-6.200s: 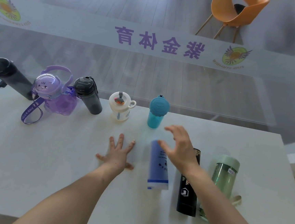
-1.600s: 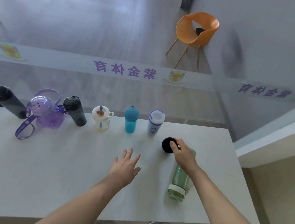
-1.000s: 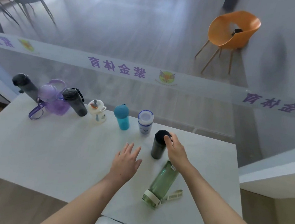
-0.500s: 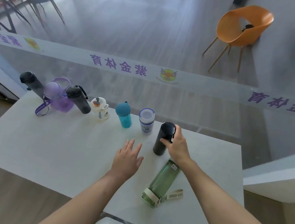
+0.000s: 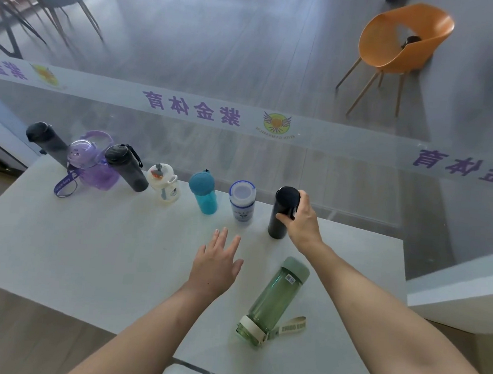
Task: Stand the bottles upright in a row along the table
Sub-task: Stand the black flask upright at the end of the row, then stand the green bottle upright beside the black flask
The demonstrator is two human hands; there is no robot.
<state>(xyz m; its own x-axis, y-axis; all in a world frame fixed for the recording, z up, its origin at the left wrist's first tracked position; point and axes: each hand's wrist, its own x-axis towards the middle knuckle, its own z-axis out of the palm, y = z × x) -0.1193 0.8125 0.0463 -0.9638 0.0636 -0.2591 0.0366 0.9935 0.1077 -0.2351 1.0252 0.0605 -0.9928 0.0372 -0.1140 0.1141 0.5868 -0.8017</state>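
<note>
Several bottles stand in a row along the far edge of the white table (image 5: 85,247): a dark grey one (image 5: 47,144), a purple jug (image 5: 92,163), a black sports bottle (image 5: 127,167), a cream cup (image 5: 165,185), a teal bottle (image 5: 204,192) and a white-and-blue bottle (image 5: 241,201). My right hand (image 5: 302,220) grips a black flask (image 5: 281,212), upright at the row's right end. A green bottle (image 5: 274,299) with a strap lies on its side nearer me. My left hand (image 5: 217,263) rests flat on the table, fingers spread.
A glass wall with a printed white band (image 5: 192,109) runs just behind the table's far edge. An orange chair (image 5: 401,42) stands beyond it. The table's right edge (image 5: 402,260) lies close to the flask.
My right hand has carried the black flask farther back, in line with the row. The left hand and the green bottle have stayed where they were.
</note>
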